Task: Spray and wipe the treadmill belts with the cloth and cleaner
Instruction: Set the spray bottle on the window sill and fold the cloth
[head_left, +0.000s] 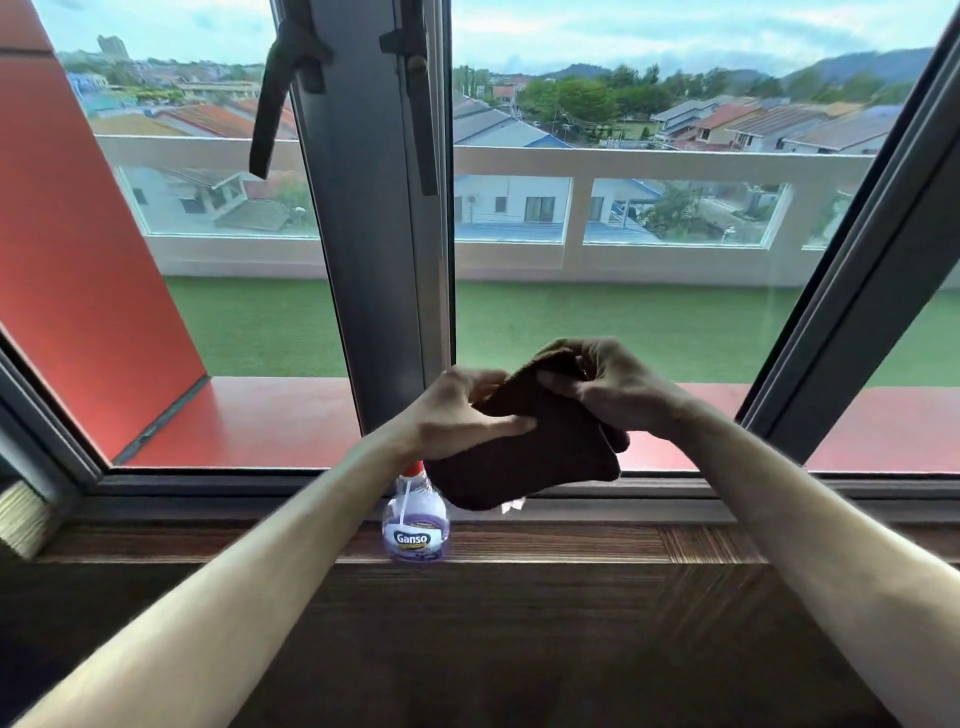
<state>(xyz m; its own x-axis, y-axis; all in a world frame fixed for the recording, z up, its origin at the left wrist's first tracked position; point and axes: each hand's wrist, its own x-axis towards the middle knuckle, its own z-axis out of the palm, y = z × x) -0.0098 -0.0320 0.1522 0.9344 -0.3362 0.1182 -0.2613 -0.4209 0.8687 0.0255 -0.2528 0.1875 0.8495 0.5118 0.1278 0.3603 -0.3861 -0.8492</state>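
Observation:
Both my hands hold a dark brown cloth (540, 452) up in front of the window. My left hand (457, 413) pinches its left edge, thumb on the front of the fabric. My right hand (602, 387) grips the folded top right corner. The cloth hangs down over the sill. Below it a clear spray bottle (415, 525) of purple cleaner, with a "Ganso" label and a red-and-white top, stands upright on the wooden window sill (571, 543). My left wrist hides the bottle's spray head. No treadmill is in view.
A dark metal window frame post (384, 234) with black handles rises just behind my hands. Slanted frame bars stand at the right (857, 322) and lower left. Outside lie a red ledge, green turf and a white parapet. Dark wood panelling fills the area below the sill.

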